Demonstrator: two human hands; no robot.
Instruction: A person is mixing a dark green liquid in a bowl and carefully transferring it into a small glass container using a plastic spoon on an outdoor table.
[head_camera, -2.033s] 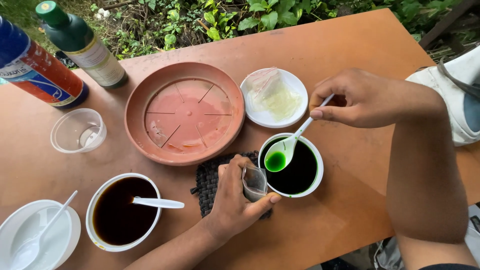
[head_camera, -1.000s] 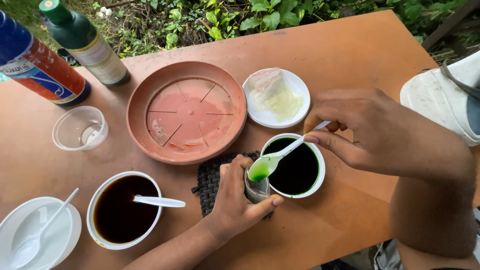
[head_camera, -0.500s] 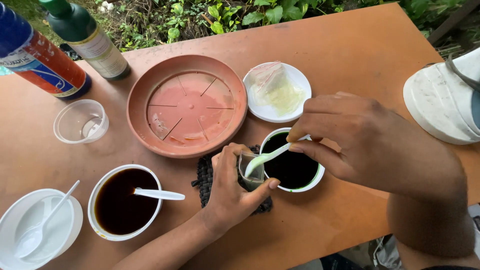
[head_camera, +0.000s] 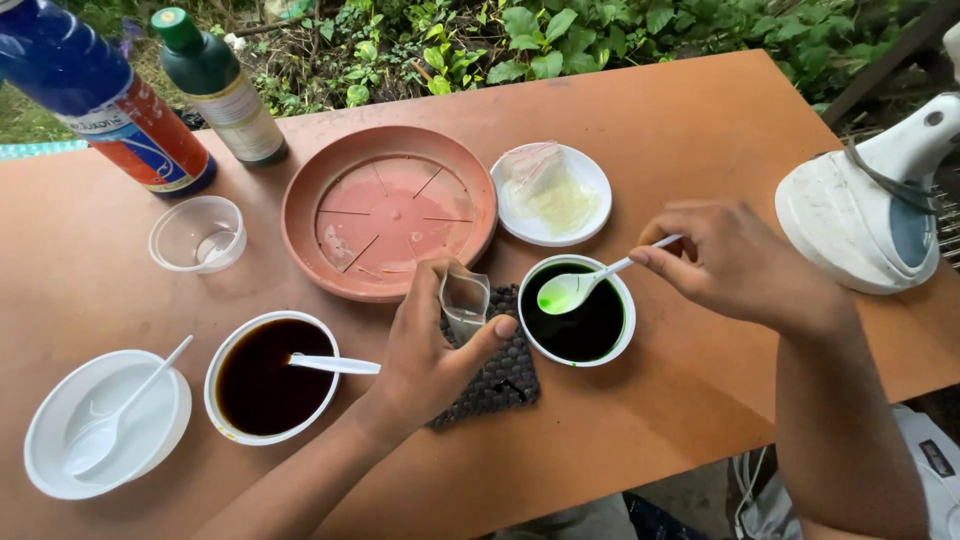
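Observation:
My left hand (head_camera: 432, 350) grips a small clear plastic bag (head_camera: 464, 298), held upright over a dark woven mat (head_camera: 497, 375). My right hand (head_camera: 735, 262) pinches the handle of a white plastic spoon (head_camera: 578, 287). Its bowl is smeared green and hovers over a white cup of dark green liquid (head_camera: 578, 312), just right of the bag. The spoon looks nearly empty.
A white cup of dark brown liquid (head_camera: 266, 376) with a spoon sits left of the mat. Around it stand an empty white bowl with a spoon (head_camera: 105, 422), a clear cup (head_camera: 198, 233), a terracotta saucer (head_camera: 388, 207), a white dish (head_camera: 552, 195), two bottles (head_camera: 110, 100) and a white device (head_camera: 872, 205).
The spoon tipped its green liquid at the bag's mouth, then moved right, back over the green cup. My left hand lifted the bag slightly.

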